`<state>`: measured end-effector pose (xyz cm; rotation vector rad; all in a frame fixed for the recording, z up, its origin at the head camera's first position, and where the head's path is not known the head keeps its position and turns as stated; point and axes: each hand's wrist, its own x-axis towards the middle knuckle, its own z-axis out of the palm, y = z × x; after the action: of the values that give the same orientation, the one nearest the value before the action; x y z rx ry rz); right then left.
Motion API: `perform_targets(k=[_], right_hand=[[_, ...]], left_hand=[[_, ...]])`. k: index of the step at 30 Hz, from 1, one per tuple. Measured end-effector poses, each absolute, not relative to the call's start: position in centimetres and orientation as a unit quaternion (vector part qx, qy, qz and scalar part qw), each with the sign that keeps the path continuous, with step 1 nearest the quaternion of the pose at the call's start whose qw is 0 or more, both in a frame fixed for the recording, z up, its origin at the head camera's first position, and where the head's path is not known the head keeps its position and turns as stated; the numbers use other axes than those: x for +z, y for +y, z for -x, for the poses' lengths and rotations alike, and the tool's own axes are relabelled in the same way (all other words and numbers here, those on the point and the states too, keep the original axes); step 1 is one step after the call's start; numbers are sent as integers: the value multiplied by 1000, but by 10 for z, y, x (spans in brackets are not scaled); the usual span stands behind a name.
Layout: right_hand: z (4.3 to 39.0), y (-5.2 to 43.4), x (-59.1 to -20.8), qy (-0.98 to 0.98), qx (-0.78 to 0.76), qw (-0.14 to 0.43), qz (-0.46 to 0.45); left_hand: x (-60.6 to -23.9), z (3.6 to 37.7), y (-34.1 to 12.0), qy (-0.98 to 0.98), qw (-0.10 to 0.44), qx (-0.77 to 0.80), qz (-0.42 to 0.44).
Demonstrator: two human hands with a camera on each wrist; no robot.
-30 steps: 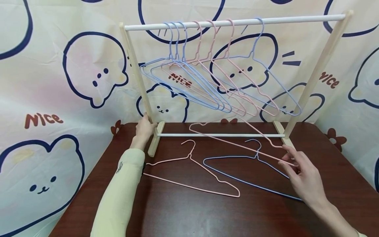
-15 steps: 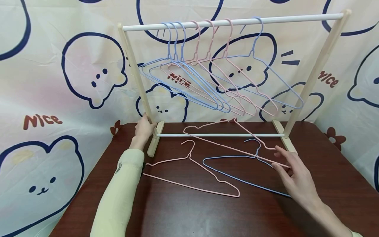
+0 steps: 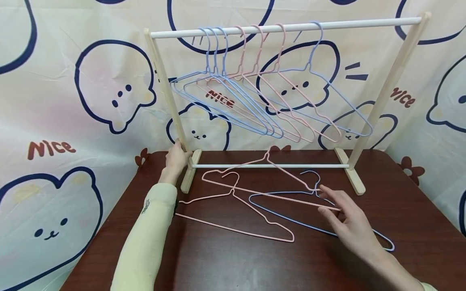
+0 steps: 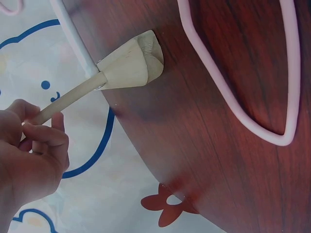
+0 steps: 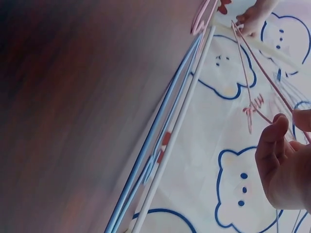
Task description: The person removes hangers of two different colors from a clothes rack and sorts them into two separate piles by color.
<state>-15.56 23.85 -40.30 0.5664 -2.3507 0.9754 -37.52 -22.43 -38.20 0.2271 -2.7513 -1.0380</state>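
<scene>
My right hand [image 3: 351,226] pinches one end of a pink hanger [image 3: 287,198] between thumb and fingers. That hanger is held above the table, its hook foreshortened and pointing away toward the rack. In the left wrist view, the fingers of my left hand [image 4: 39,145] curl around the left post [image 4: 73,98] of a wooden rack. Below the held hanger lie a second pink hanger [image 3: 236,228] at left and a blue hanger [image 3: 291,218] at right, partly covered by my right hand.
On the rack's white top rail [image 3: 364,24] hang three blue hangers [image 3: 224,52] at left, three pink ones and a lone blue hanger [image 3: 340,93] toward the right. A white lower rod [image 3: 324,166] joins the rack's feet on the dark table [image 3: 233,266]. Printed cloth covers the wall behind.
My right hand has moved left and slightly lower with the pink hanger, now partly over the pink one on the table. The blue hanger's right end has come into view. My left hand stays put.
</scene>
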Motion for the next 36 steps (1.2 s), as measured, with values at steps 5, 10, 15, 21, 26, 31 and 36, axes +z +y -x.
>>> perform_targets(k=[5,10,15,21,26,31,36], right_hand=[[152,223,-404,-865,376,248,-222],[151,211,-407,-867,380,231,-225],[152,201,-411,-878,349,229,-236],[154,189,-415,-880,354,194,-250],[155,182,-416,-867,430,98,-232],[153,174,-419,-865,439,68,-232],[152,165,-423,-896,361,99,-239]], left_hand=[[-382,374,-225,-928,95,-352,-76],[-383,374,-223,-927,97,-354,-75],[-384,375,-223,-930,100,-347,-72],[-382,374,-223,-929,98,-349,-72],[-381,373,-223,-929,95,-350,-73],[-381,372,-223,-929,94,-351,-72],[-381,372,-223,-926,96,-357,-72]])
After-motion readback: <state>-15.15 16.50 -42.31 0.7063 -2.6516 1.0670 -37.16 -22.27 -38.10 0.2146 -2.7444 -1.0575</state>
